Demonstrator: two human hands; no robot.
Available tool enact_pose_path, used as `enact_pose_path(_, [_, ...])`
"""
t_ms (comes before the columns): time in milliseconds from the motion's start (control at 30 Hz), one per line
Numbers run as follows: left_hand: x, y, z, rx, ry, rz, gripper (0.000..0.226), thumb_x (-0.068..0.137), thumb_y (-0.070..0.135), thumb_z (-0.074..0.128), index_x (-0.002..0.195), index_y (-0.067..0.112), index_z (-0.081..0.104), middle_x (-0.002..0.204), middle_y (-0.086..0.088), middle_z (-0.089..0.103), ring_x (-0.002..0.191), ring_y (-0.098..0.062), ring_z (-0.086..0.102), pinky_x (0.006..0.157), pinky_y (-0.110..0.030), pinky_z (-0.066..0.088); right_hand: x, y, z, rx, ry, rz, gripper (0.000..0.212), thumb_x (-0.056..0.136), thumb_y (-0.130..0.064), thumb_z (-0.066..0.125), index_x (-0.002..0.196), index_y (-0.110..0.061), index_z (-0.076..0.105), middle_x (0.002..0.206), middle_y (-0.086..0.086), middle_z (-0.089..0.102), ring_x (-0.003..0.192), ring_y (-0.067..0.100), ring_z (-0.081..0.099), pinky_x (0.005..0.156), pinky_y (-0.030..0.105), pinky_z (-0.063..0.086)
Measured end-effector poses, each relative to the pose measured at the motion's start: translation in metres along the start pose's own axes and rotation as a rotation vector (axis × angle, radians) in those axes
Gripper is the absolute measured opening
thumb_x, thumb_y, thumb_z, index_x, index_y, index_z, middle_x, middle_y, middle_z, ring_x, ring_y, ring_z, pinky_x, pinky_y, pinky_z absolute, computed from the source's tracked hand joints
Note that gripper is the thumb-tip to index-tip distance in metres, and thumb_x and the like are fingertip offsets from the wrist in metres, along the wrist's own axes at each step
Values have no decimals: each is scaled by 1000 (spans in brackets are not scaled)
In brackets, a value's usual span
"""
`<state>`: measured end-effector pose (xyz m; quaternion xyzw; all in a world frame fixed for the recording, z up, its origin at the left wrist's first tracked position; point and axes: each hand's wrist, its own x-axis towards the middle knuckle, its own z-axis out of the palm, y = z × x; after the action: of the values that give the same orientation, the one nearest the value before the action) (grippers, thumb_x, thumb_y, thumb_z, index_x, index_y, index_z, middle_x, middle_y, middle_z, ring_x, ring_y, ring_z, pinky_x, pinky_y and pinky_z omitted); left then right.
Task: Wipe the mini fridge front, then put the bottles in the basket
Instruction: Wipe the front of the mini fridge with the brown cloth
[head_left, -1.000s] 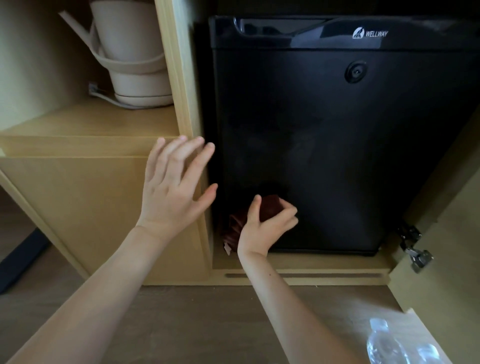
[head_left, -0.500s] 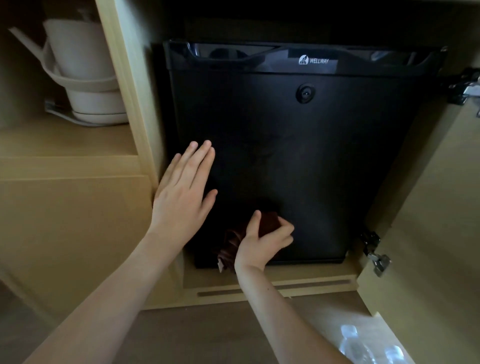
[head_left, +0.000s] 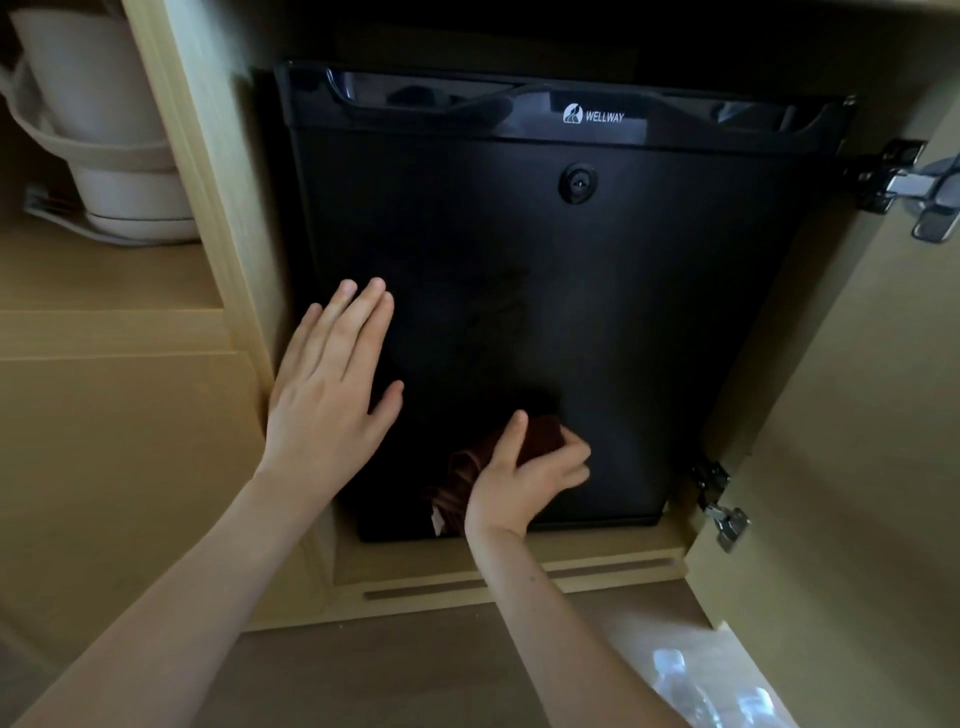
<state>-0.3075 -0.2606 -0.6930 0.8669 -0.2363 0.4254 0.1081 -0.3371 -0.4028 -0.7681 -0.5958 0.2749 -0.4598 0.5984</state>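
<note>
Black, matte mini fridge door (head_left: 597, 322) inside pale wooden cabinet (head_left: 857, 415) — left hand (head_left: 332, 384) flat against it, right hand (head_left: 524, 483) pressing crumpled brown cloth (head_left: 467, 467) low down — clear plastic bottles (head_left: 722, 691) on floor.

One brand to read here: "WELLWAY" in white capitals, with a small white emblem just to its left, printed on the glossy top band of the black mini fridge (head_left: 545, 291), a little right of centre. Nothing else in view carries legible text or numbers.
</note>
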Motion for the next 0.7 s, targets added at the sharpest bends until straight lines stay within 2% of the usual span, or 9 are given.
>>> enact_pose_path(67, [0, 0, 0, -4, 13, 11, 77, 88, 19, 69, 152, 6, 30, 159, -9, 30, 150, -21, 19, 125, -37, 10, 4, -9, 1, 16, -14, -6, 33, 92, -34, 64, 112, -21, 41, 113, 3, 36, 95, 11, 50, 85, 33, 54])
enact_pose_path(133, [0, -1, 1, 6, 29, 27, 76, 88, 19, 70, 152, 5, 31, 158, -10, 32, 150, -22, 20, 124, -41, 15, 11, -39, 12, 46, 3, -136, 36, 91, -32, 66, 112, -12, 45, 111, 5, 37, 94, 17, 47, 84, 29, 47])
enact_pose_path(200, [0, -1, 2, 9, 40, 34, 77, 87, 19, 70, 152, 4, 31, 158, -10, 32, 150, -23, 21, 123, -43, 18, 18, -78, 27, 30, 33, -298, 37, 89, -32, 68, 110, -8, 48, 108, 6, 37, 96, 24, 43, 88, 30, 40])
enact_pose_path(300, [0, -3, 4, 2, 34, 31, 77, 87, 18, 70, 152, 4, 31, 158, -11, 31, 150, -23, 20, 124, -40, 14, 22, -115, 44, -30, -17, -439, 36, 88, -31, 70, 107, -9, 50, 107, 6, 37, 94, 23, 40, 87, 29, 37])
enact_pose_path(400, [0, -4, 3, 1, 28, 29, 76, 88, 18, 70, 152, 4, 31, 159, -11, 31, 150, -23, 19, 124, -40, 12, 24, -111, 41, -41, -52, -499, 37, 89, -32, 70, 107, -8, 50, 106, 7, 39, 93, 20, 40, 86, 20, 36])
enact_pose_path(467, [0, -4, 4, 15, 48, 35, 71, 92, 19, 66, 152, 3, 32, 158, -12, 32, 150, -25, 21, 124, -43, 15, 25, -94, 33, -18, -57, -478, 38, 89, -34, 69, 110, -9, 49, 107, 4, 37, 95, 19, 42, 85, 18, 40])
enact_pose_path(600, [-1, 1, 8, 16, 73, 9, 75, 87, 30, 61, 151, 3, 33, 158, -12, 33, 149, -26, 24, 124, -45, 13, 29, -37, 11, -23, 4, -309, 38, 93, -40, 62, 116, -18, 42, 109, 0, 34, 97, 19, 47, 85, 28, 50])
enact_pose_path(700, [0, 3, 9, 56, 80, 7, 80, 84, 35, 63, 151, 3, 32, 158, -11, 33, 149, -24, 24, 124, -46, 9, 26, 18, -12, -98, 54, -142, 38, 94, -35, 59, 118, -10, 43, 111, 2, 35, 95, 19, 50, 85, 21, 49])
